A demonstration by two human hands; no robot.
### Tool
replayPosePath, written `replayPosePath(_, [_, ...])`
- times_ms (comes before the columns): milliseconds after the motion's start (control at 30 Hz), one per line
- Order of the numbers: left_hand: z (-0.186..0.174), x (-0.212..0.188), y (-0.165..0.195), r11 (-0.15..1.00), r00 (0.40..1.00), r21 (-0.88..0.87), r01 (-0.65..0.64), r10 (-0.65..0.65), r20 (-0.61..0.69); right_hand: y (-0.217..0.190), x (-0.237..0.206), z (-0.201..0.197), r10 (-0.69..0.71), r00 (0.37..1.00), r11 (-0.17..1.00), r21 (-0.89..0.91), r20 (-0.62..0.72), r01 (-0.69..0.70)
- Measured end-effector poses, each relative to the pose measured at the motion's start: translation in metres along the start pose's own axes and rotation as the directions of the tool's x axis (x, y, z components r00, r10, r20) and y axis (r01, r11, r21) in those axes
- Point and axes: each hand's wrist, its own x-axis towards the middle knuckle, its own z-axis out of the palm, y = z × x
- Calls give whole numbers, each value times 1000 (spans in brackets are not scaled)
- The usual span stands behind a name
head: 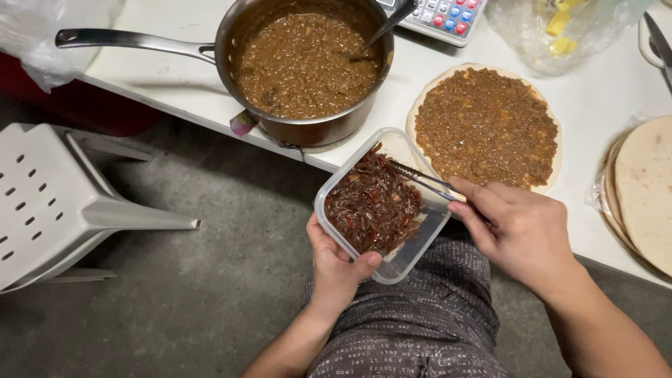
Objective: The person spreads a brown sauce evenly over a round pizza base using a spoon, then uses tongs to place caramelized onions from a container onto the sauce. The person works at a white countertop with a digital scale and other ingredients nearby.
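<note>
**Clear tub, dark shreds, tongs dipped in**

Clear plastic tub (383,204) at frame centre, tilted, part-filled with dark red-brown shreds (371,203). Left hand (337,266) cups it from 6 o'clock — thumb hooked over the near rim. Right hand (521,231), at 3 o'clock of the tub, is closed round metal tongs (420,178), tips in the shreds. Pan (304,66) of brown mince at 12 o'clock; topped flatbread (486,126) at 2 — bare flatbreads (644,189) further right.

A white table (175,77) bears a saucepan (308,66), topped flatbread (485,126) and plain flatbreads (644,189).
</note>
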Motion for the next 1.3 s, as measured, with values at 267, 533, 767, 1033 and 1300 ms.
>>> replayPosePath(267, [-2, -1, -2, 1000, 1000, -24, -8, 8, -2, 22, -10, 0, 159, 987, 973, 163, 33, -163])
replayPosePath(533, [-21, 1, -4, 1000, 997, 17, -13, 14, -73, 70, -44, -10, 479, 871, 700, 550, 111, -456])
replayPosePath(767, [-30, 3, 2, 999, 995, 52, -2, 7, -98, 90, -48, 22, 594, 737, 673, 301, 324, -675])
replayPosePath(1033, [-31, 5, 7, 995, 993, 77, 58, -49, -105, 77, -40, 19, 455, 873, 861, 162, 177, -481])
replayPosePath(1300, [-27, 3, 0, 995, 997, 101, -4, 11, -76, 69, -47, -11, 493, 860, 803, 313, 129, -507])
